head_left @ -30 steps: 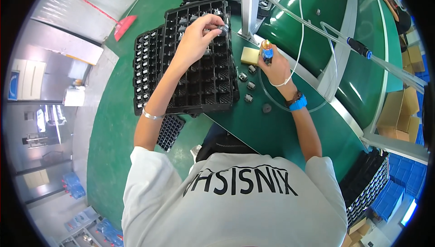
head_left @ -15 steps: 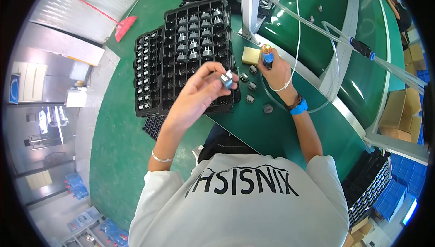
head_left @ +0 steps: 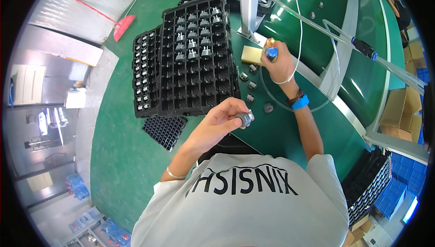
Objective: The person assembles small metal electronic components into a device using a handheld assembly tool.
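My left hand [head_left: 219, 123] pinches a small grey plug piece [head_left: 245, 119] with light metal parts, held low over the table's near edge. Away to the right, the fingers of my right hand [head_left: 282, 67] are wrapped round a small blue hand tool [head_left: 272, 53] with an orange tip. Beside that hand lies a yellow block [head_left: 250, 55]. Several loose plug pieces [head_left: 250, 97] rest on the green table [head_left: 290, 131] between my hands. To the left, a black compartment tray [head_left: 195, 110] carries several grey plugs with upright pins in its far rows.
A second black tray [head_left: 146, 72] with small pieces sits left of the first; a smaller black grid [head_left: 164, 131] lies below. A white post [head_left: 249, 9] and hanging white cable [head_left: 300, 24] stand near my right hand. Beyond is a green conveyor belt [head_left: 312, 36] with loose pieces.
My left hand has moved down and right with the plug piece, away from the tray. My right hand has shifted slightly right with the blue tool. The far co-worker's hand has left view.
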The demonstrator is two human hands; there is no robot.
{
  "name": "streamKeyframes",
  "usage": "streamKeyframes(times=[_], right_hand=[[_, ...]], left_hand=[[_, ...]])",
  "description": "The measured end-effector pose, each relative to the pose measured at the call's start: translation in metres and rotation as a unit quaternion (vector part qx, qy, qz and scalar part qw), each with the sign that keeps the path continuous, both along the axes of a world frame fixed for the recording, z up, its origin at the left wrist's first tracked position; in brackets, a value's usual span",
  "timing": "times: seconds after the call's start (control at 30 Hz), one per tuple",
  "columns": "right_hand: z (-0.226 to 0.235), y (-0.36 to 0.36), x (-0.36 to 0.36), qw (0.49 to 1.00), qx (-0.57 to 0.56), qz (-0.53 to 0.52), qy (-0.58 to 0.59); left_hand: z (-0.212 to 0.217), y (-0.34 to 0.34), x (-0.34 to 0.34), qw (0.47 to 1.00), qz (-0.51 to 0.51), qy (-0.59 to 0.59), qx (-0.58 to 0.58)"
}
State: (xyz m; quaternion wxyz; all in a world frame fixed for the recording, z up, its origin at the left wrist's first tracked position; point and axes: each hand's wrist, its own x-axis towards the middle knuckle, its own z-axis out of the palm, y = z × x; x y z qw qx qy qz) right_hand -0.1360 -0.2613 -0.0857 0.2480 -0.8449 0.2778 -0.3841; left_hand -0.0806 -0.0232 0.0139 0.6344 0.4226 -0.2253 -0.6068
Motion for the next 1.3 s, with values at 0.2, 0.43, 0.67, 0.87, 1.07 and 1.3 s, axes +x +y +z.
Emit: streamKeyframes(times=[0.2, 0.43, 0.67, 0.87, 1.07, 1.3], right_hand=[[-0.016, -0.109, -0.004, 0.99, -0.012, -0.101, -0.096], [-0.051, -0.175, -0.02, 0.976, -0.099, -0.194, 0.028], [-0.006, -0.107, -0.029, 0.977, -0.149, -0.154, -0.002], [0.078, 0.028, -0.024, 0.714, 0.613, 0.223, -0.254], [0.096, 0.05, -0.034, 0.661, 0.652, 0.349, -0.129], [0.093, 0.055, -0.041, 0.68, 0.652, 0.323, -0.088]], left_hand=[[0.01, 0.003, -0.002, 0.999, 0.039, -0.023, 0.028], [0.0, 0.008, 0.004, 0.998, 0.054, -0.02, -0.014], [0.002, -0.009, 0.009, 0.977, 0.133, -0.123, -0.11], [0.003, -0.031, 0.022, 0.96, 0.17, -0.186, -0.123], [0.004, -0.039, 0.02, 0.948, 0.159, -0.208, -0.183], [-0.003, -0.035, 0.015, 0.929, 0.174, -0.269, -0.182]])
